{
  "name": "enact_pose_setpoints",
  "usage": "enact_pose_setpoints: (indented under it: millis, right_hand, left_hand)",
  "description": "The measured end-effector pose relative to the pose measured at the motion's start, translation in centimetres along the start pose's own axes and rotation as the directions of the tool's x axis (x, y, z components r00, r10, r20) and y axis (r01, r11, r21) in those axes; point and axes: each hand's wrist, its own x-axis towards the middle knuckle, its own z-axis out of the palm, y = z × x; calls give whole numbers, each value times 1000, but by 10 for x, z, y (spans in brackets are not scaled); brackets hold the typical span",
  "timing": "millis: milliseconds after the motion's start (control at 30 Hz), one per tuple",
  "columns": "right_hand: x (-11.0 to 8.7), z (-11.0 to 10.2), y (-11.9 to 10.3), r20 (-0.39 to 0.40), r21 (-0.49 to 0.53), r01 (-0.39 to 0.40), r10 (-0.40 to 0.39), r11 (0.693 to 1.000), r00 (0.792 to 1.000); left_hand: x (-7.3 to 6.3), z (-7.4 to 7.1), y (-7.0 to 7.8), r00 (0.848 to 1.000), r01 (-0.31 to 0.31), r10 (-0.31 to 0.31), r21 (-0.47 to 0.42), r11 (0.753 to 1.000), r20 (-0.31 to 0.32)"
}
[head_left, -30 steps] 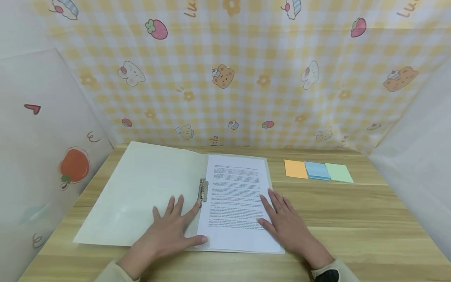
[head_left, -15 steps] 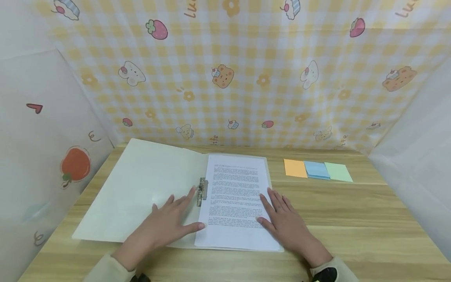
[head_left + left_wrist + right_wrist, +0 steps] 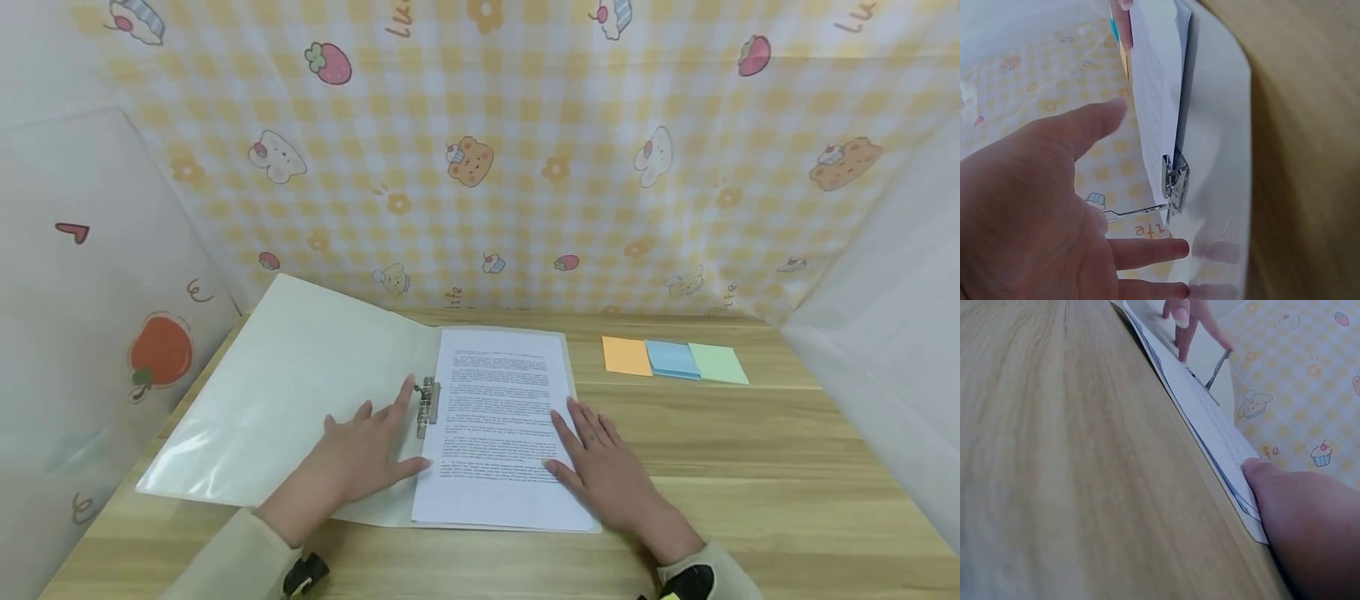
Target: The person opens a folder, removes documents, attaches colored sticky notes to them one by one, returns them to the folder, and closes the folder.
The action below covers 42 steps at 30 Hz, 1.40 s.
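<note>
A white folder (image 3: 322, 350) lies spread on the table, and its left cover slants up toward the far left corner. On its right side rests a stack of printed paper (image 3: 495, 417). Along the inner edge sits a metal lever clip (image 3: 427, 408); its thin lever (image 3: 1138, 212) sticks out from the clip in the left wrist view. My left hand (image 3: 356, 458) has its index fingertip at the lever's end, other fingers stretched over the cover and thumb at the paper's left edge. My right hand (image 3: 607, 471) rests with straight fingers on the paper's right edge.
Orange (image 3: 627, 357), blue (image 3: 672, 360) and green sticky notes (image 3: 718, 364) lie in a row to the right of the folder. The wooden table (image 3: 780, 467) meets a yellow checked cloth (image 3: 525, 125) at the back, with white sheets at both sides.
My left index finger has moved away from me along the clip to its far end, and the lever now stands out. The folder's left cover has risen. My right hand stays in place.
</note>
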Motion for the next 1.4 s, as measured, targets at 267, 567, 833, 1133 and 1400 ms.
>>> enact_pose_setpoints:
  millis: [267, 567, 833, 1133, 1400]
  right_hand:
    - [1, 0, 1, -9, -18, 6, -7, 1000, 1000]
    - [-1, -1, 0, -20, -17, 8, -8, 1000, 1000]
    - [-1, 1, 0, -25, -14, 8, -8, 1000, 1000]
    - [-1, 2, -1, -27, -10, 7, -7, 1000, 1000]
    - [-1, 2, 0, -25, -6, 2, -2, 1000, 1000]
  left_hand:
    - [20, -12, -6, 1000, -1, 0, 19, 1000, 31]
    - [44, -21, -10, 999, -28, 27, 44, 999, 35]
    - [67, -20, -13, 998, -60, 60, 73, 996, 2]
    - [85, -14, -13, 997, -74, 75, 72, 995, -11]
    - [98, -5, -14, 998, -62, 64, 99, 993, -18]
